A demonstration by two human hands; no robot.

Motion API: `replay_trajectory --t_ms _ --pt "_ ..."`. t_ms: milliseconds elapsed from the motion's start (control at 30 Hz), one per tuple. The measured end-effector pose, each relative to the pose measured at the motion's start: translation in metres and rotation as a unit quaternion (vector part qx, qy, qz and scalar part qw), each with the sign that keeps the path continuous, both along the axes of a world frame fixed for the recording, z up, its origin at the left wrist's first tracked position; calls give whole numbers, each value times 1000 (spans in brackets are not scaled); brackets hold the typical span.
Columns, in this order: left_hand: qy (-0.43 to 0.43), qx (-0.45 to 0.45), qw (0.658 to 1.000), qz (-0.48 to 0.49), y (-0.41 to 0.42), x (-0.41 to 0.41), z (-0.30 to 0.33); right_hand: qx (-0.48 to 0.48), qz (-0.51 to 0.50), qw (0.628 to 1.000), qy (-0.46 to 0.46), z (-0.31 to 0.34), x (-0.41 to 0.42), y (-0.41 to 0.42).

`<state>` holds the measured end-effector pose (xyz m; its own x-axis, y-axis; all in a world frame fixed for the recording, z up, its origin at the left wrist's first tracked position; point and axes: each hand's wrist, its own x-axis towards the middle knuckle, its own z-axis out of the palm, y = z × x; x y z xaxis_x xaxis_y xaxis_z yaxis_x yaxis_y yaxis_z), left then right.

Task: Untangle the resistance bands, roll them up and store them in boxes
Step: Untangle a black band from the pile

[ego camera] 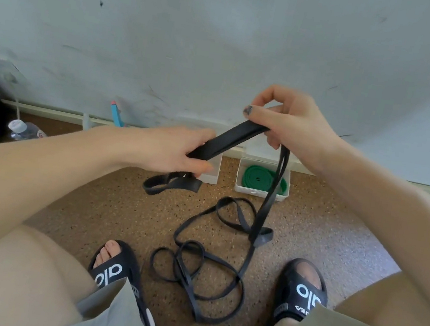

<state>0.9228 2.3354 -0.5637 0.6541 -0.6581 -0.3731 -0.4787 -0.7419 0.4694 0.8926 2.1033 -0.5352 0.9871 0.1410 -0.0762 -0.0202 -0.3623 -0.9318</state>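
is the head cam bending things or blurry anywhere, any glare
Head view: wide-angle bending curves the baseboard and stretches the forearms at the edges; light is soft and even, no glare, only faint shadows; the right hand and left hand on the black band look slightly soft, the green band fairly clear.

Speckled brown floor (pixel 92 201), scuffed pale wall (pixel 171 32) behind it. Plastic water bottle (pixel 24 129) lying on its side far left, near the wall. Pink-and-blue stick-like item (pixel 116 113) leaning on the baseboard, can't identify. 2 black slides (pixel 300 293) with white lettering, on the feet.
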Motion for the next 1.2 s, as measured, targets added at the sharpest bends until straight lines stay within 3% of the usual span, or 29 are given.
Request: replay_trajectory --t_ms 167,400,533,600,667,733,800,967,1067,1200 --pt "-9 34 999 -5 2 -3 1 -24 32 999 12 0 -1 -6" --pt "-57 52 997 10 9 1 7 -3 -29 999 24 1 6 -20" --pt "-72 61 996 -3 9 1 11 -139 2 987 75 -5 11 -27" --pt "-74 60 995 -14 7 -1 13 -231 57 962 134 -8 9 -27" --pt "-74 75 994 -27 4 -3 14 -253 94 942 197 -12 4 -20" --pt "-81 84 992 -48 -1 -6 15 -251 115 936 220 -15 -1 -11" --pt "-71 62 993 -64 -14 -11 19 -236 131 945 186 -19 -5 -1" --pt "-38 26 995 -84 -33 -18 20 -8 153 978 144 -29 -23 27" --pt "-28 26 996 -81 -17 -13 12 -14 165 980 114 -32 -29 32" --pt "-39 3 998 -41 -12 -9 12 1 122 982 144 -38 -21 29"
